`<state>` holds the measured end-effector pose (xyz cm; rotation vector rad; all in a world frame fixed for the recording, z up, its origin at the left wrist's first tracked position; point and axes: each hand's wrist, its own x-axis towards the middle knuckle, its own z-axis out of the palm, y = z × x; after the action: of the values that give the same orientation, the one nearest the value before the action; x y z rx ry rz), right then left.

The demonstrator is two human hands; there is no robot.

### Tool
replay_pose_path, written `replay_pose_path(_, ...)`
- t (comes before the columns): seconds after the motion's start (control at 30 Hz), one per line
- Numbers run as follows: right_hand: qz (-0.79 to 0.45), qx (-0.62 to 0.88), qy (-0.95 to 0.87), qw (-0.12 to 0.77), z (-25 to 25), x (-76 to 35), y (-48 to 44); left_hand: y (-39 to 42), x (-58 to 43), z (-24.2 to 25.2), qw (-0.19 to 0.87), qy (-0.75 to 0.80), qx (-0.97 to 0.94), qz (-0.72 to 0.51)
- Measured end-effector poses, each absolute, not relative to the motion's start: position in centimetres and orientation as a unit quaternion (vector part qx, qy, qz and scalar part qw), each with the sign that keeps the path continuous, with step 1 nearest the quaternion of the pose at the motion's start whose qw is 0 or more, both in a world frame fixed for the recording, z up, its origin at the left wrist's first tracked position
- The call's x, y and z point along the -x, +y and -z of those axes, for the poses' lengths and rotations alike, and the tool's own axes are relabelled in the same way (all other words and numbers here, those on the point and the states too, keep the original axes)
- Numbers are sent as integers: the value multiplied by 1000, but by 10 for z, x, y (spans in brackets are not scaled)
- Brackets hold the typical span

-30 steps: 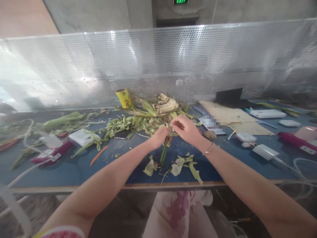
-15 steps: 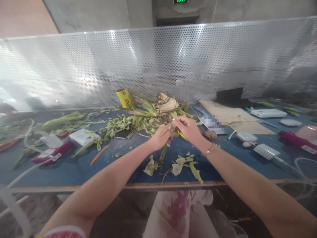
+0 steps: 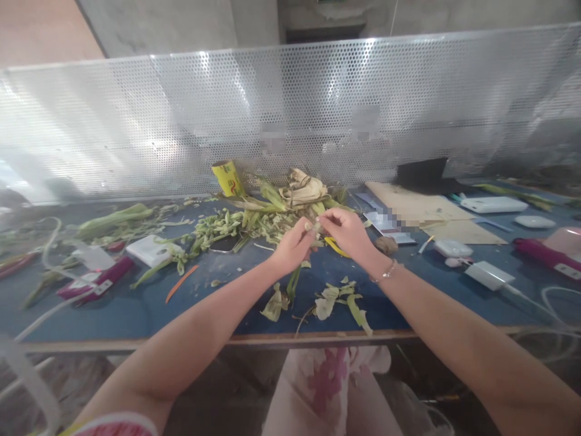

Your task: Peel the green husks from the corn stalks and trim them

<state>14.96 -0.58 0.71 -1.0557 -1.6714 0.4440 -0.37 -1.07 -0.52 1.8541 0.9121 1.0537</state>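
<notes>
Over the middle of the table, my left hand [image 3: 293, 247] and my right hand [image 3: 348, 235] meet at the fingertips. Both pinch a small pale-green piece of corn husk [image 3: 316, 225], mostly covered by the fingers. Below my left hand hangs or lies a green husk strip [image 3: 294, 281]; whether it joins the held piece I cannot tell. Torn husk scraps [image 3: 327, 301] lie on the table below the hands. Just behind them spreads a heap of green husk pieces [image 3: 227, 227], with dry, pale husks [image 3: 303, 188] at its back. A yellow curved thing [image 3: 334, 247] shows beside my right hand.
A yellow cardboard tube [image 3: 227, 178] leans by the perforated metal screen [image 3: 318, 91]. White power banks [image 3: 147, 249], a purple box [image 3: 97, 281] and an orange strip [image 3: 181, 283] lie left. Brown card sheets [image 3: 417, 206], a twine ball [image 3: 387, 244] and a white charger [image 3: 489, 275] are right.
My fingertips have shifted slightly at the husk piece, and my right hand is a little higher. More of the yellow curved thing shows. The camera view has tilted slightly.
</notes>
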Motion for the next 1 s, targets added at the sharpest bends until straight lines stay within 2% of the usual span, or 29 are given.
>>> replay_pose_path(0.23,-157,428,-711,535,-8,-149,-9,-5,1,10,422,360,-692,-462)
replay_pose_path(0.53,-137,445,-707,533,-6,-148,-7,-7,-1,9,399,384,-720,-417)
replay_pose_path(0.7,-47,387,-741,546,-4,-143,-12,-8,-4,7,509,357,-651,-435)
replay_pose_path(0.8,-4,353,-775,524,-3,-140,-15,-9,-4,1,584,344,-598,-427)
replay_pose_path(1.0,-16,336,-814,474,-2,-140,-13,-8,-3,-3,670,336,-532,-395)
